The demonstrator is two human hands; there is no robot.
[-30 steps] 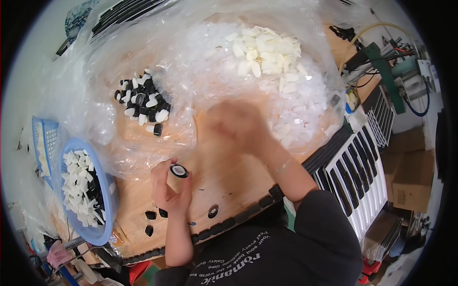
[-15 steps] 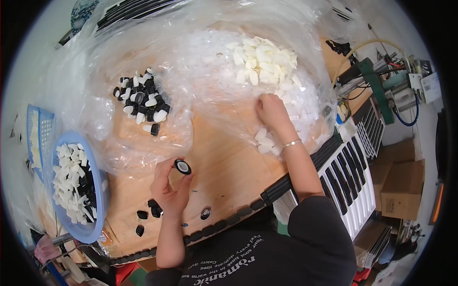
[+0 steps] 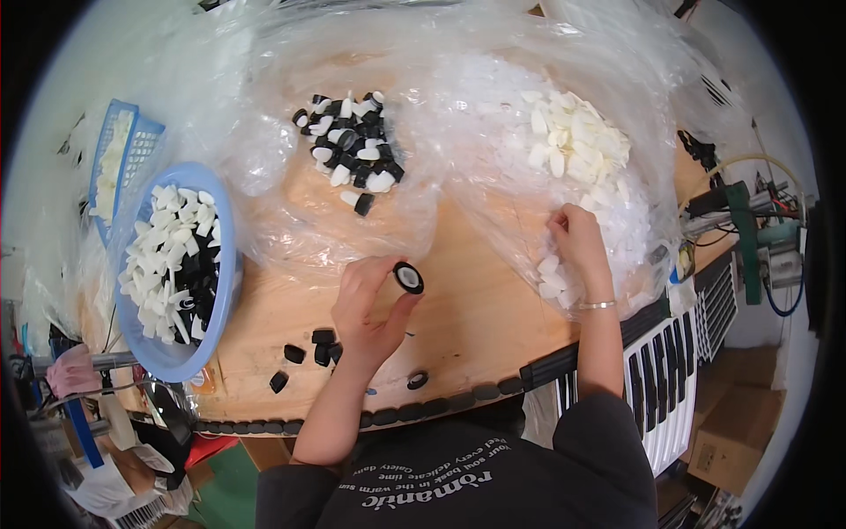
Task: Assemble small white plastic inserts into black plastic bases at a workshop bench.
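— What's out on my far left?

— A round blue basket [image 3: 220,264] heaped with white and black-and-white pieces, well to the left of my left hand [image 3: 366,313]. Behind it sits a blue slatted tray [image 3: 119,145], also with pale parts in it.

— And the left hand itself?

— Fingers curled, thumb and fingertips pinching a small black ring cap [image 3: 408,278] with a white inside, lifted off the wooden table [image 3: 493,309]. Just below the wrist lie a few loose black caps [image 3: 308,348], and one more black ring [image 3: 417,381] sits near the table's front edge, beside a row of black pieces [image 3: 414,410] lined along it.

— Anything ahead of that grip?

— A pile of black and white caps [image 3: 352,150] lies beyond it, on crumpled clear plastic sheeting [image 3: 282,203] that spreads over most of the table.

— The right hand?

— My right hand [image 3: 577,247] is well apart from the left, resting palm down in the small white parts [image 3: 555,278] on the plastic. Fingers are bent into the heap — I cannot tell whether they grip anything. A bigger mound of cream pieces [image 3: 573,141] lies just beyond its fingertips.

— Further right?

— A keyboard-like rack of black and white keys [image 3: 670,370] beside my right forearm, and a green machine with cables [image 3: 749,229] past it.
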